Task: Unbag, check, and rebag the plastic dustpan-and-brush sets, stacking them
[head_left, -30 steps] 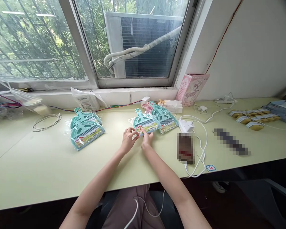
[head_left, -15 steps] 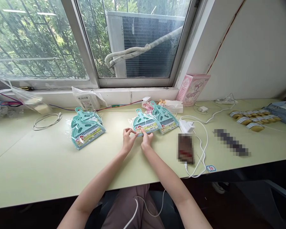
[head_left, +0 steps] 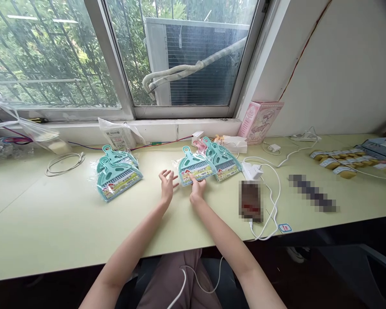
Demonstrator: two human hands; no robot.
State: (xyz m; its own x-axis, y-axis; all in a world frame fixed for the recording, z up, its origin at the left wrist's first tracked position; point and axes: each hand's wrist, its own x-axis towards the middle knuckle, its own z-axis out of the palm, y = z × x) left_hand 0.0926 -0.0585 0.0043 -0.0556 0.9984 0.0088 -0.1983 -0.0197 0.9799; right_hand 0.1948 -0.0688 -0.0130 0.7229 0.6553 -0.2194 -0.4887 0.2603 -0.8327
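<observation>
My right hand grips the lower edge of a wrapped teal dustpan set, its thumb on the printed label. Just left of that set, my left hand is off it, fingers apart and holding nothing. More teal dustpan sets in clear wrap lie overlapped to the right, with a pink one partly hidden behind. Farther left, a stack of wrapped teal dustpan sets rests on the table.
On the right, a blurred phone is plugged into a white cable near a white charger. A pink box stands by the window. Yellow yarn bundles lie far right, a coiled cable far left.
My left hand has let go of the dustpan set's lower left corner and moved left, its fingers opening. My right hand keeps its hold. A bit of another person's hand appears at the far right edge.
</observation>
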